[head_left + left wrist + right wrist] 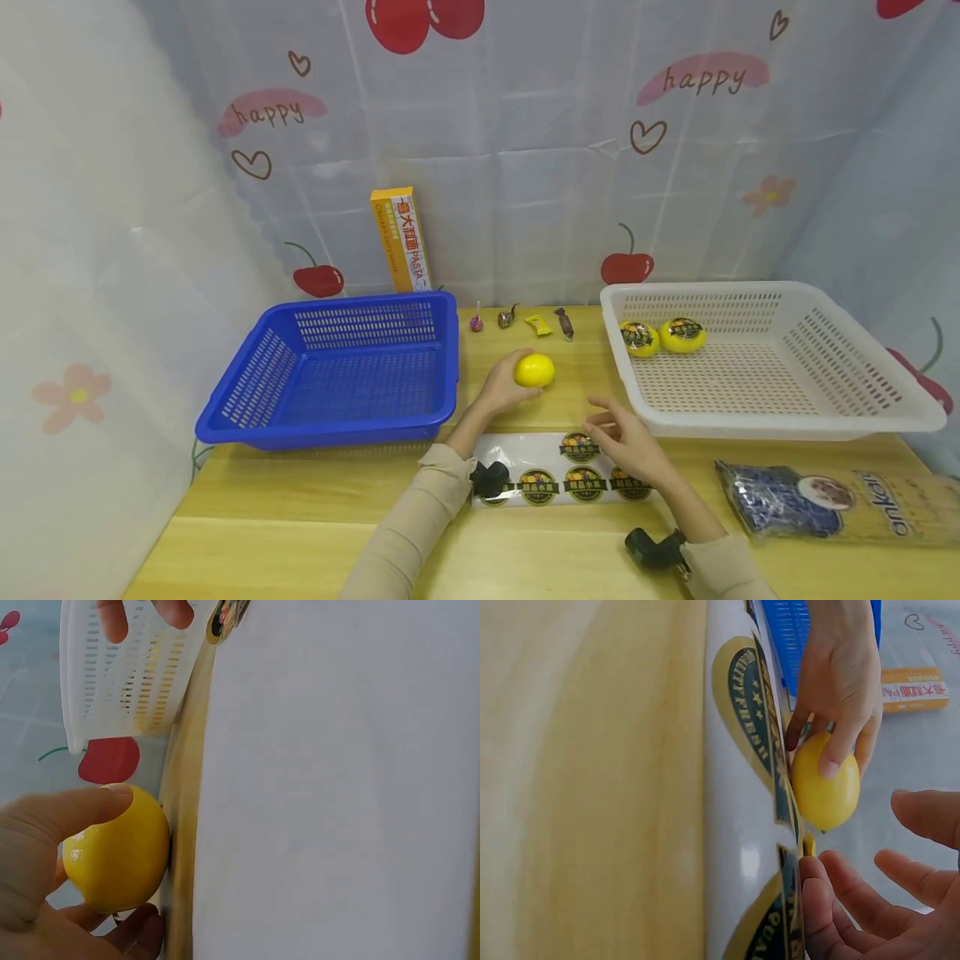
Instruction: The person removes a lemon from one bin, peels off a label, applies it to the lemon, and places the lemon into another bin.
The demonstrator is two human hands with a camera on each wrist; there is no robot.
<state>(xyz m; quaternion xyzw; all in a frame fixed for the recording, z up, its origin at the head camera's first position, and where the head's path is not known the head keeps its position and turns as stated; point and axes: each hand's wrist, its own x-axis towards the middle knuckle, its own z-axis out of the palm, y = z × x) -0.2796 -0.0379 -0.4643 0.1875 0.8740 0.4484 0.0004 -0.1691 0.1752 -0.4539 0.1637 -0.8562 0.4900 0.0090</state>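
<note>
A yellow lemon [535,371] is in the grip of my left hand [504,388], close over the table between the two baskets. In the left wrist view the thumb lies across the top of the lemon [124,859] and the fingers curl beneath it. My right hand [630,443] holds nothing; its fingers are loosely bent above the right part of a white sticker sheet [517,446]. Round dark-green fruit stickers [586,484] with gold lettering remain on that sheet. From the right wrist, the right hand [900,900] shows fingers spread near the lemon.
A blue basket [330,433] stands at left. The white basket [750,423] at right contains two stickered lemons [682,335]. Small candies [537,325] line the back, near an upright pasta box [401,240]. A spaghetti pack [840,504] lies at front right.
</note>
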